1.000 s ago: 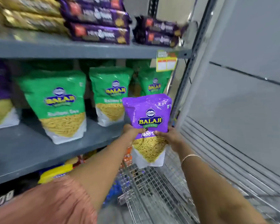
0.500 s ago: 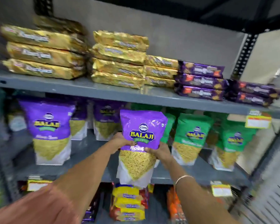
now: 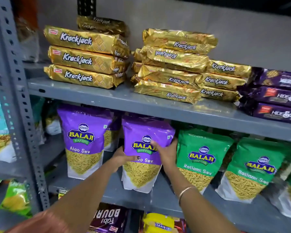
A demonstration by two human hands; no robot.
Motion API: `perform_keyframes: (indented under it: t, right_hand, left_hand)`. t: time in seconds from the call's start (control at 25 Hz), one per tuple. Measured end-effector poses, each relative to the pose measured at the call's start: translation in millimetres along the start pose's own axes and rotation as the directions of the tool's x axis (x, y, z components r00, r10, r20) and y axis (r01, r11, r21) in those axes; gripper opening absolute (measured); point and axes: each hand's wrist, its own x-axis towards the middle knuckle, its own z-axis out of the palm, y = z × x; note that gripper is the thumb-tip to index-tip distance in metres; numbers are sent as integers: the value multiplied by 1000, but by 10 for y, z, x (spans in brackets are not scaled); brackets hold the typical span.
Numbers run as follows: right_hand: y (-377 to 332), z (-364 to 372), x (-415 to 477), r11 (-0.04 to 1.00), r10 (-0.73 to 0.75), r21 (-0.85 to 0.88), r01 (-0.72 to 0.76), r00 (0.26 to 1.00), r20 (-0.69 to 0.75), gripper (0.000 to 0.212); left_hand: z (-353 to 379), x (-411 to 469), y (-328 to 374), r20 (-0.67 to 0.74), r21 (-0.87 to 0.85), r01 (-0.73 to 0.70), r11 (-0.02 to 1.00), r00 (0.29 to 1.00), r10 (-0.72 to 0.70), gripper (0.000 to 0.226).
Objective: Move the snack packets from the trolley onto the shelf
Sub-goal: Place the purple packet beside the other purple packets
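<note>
A purple Balaji Aloo Sev packet point(image 3: 142, 174) stands upright on the grey middle shelf point(image 3: 161, 200), its base resting on the shelf board. My left hand point(image 3: 120, 158) grips its left edge and my right hand point(image 3: 165, 153) grips its right side near the top. Another purple Aloo Sev packet point(image 3: 83, 142) stands just to its left, and a green Ratlami Sev packet point(image 3: 200, 158) stands close on its right. The trolley is out of view.
Gold Krackjack packs point(image 3: 86, 58) and purple biscuit packs point(image 3: 275, 96) are stacked on the shelf above. More green packets point(image 3: 252, 169) fill the right. A perforated grey upright point(image 3: 22, 106) stands at left. Packets point(image 3: 107, 219) lie on the lower shelf.
The view swung left from the trolley to the shelf. Both hands carried the purple packet up and in, and it now stands on the middle shelf between the purple and green packets.
</note>
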Motion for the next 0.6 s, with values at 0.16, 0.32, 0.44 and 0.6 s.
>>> perform_keyframes:
  t: [0.16,0.32,0.44,0.6]
  right_hand:
    - [-744,167,277,784,-152,-588,196,980,124,42]
    - [-958,399,437,452,85,-807,379,883,462,47]
    - [-952,466,438,481,3,-789,383,899,438,43]
    - [-706,289,208,582,-240,-744,328,944,228,52]
  left_hand:
    - [-38,-14,-246,157,6,76,997,985,-76,61]
    - [-5,-13,-373,164,22,100,995,981,-102,59]
    - [-10,41,-394,113,-11,86,996,990,-85,63]
    - [-33,46,-496,127,34,92,995,987,-95,73]
